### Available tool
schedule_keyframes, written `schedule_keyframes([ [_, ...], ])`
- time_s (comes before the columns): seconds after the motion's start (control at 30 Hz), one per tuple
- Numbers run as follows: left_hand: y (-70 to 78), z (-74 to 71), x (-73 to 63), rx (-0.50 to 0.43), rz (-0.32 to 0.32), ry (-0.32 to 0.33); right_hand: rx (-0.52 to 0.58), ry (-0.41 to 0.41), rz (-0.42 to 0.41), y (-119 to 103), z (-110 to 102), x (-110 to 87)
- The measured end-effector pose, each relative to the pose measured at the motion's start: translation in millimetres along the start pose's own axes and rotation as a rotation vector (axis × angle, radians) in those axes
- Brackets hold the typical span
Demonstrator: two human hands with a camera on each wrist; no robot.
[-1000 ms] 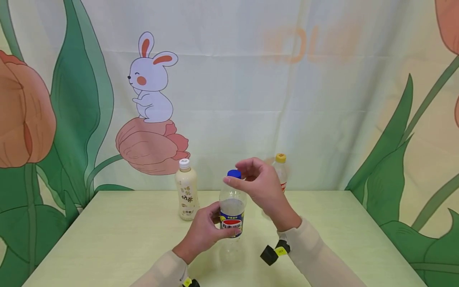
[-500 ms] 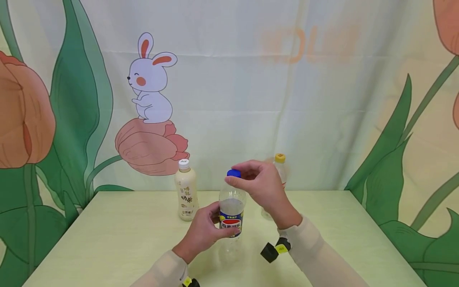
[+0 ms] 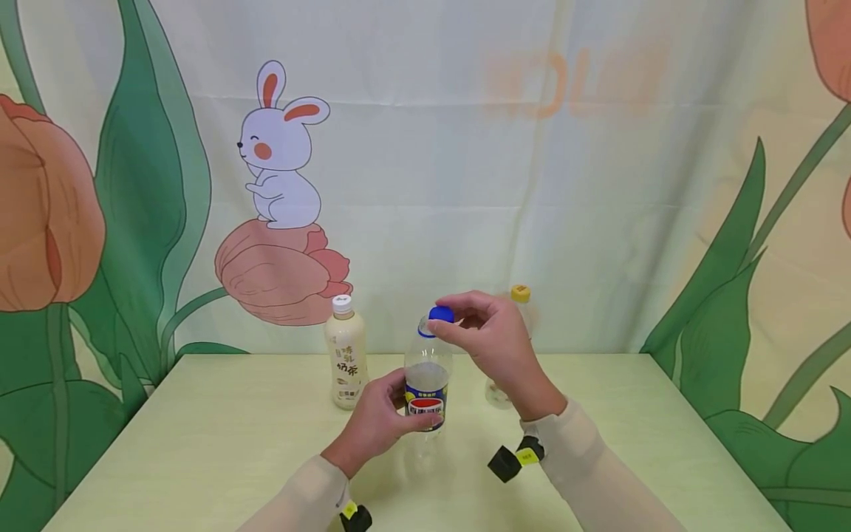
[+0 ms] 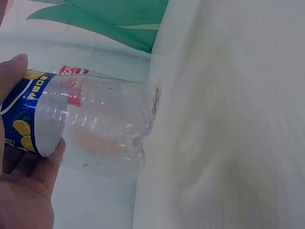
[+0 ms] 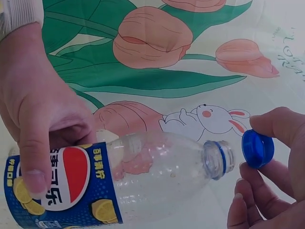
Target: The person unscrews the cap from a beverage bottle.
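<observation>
Cap (image 3: 442, 315) now sits up and right of the neck; half a second earlier it is seated on the bottle (image 3: 428, 395), which itself shifts only slightly. Left to right: white-capped bottle (image 3: 346, 362) stands on the table (image 3: 219, 443); left hand (image 3: 374, 419) clamps the bottle round its label; bottle roughly upright, mouth bare, blue ring (image 5: 222, 159) round its neck; cap clear of the mouth, pinched by the right hand (image 3: 495, 336); yellow-capped bottle (image 3: 521, 294) behind that hand, partly hidden. Base contact with table: cannot tell. Possible faults, judged: too hard a left squeeze could buckle the thin wall, too loose a one could let the bottle tip; cap could slip, since only fingertips hold it. Pose: left sleeve (image 3: 306, 491) enters from below, thumb across the label front, fingers behind. Right sleeve (image 3: 595, 473) angles in from lower right, thumb and a finger on opposite sides of the cap, other fingers bent, apart from it.
</observation>
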State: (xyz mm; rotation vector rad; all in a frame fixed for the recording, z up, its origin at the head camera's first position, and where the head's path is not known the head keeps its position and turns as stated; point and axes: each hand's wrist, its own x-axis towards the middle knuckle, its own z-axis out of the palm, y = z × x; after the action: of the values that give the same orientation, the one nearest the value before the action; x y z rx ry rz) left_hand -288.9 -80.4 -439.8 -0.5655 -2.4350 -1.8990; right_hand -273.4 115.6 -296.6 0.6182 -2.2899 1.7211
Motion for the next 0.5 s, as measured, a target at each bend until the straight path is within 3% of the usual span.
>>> schedule_keyframes([
  [0.23,-9.7,-2.6,16.6,0.024,-0.022,0.036,-0.012,-0.037,-0.021,10,2,-3.7],
  [0.5,-19.9,-3.0,32.3,0.061,-0.034,0.047,-0.030,-0.105,0.027,42,12,-8.7],
])
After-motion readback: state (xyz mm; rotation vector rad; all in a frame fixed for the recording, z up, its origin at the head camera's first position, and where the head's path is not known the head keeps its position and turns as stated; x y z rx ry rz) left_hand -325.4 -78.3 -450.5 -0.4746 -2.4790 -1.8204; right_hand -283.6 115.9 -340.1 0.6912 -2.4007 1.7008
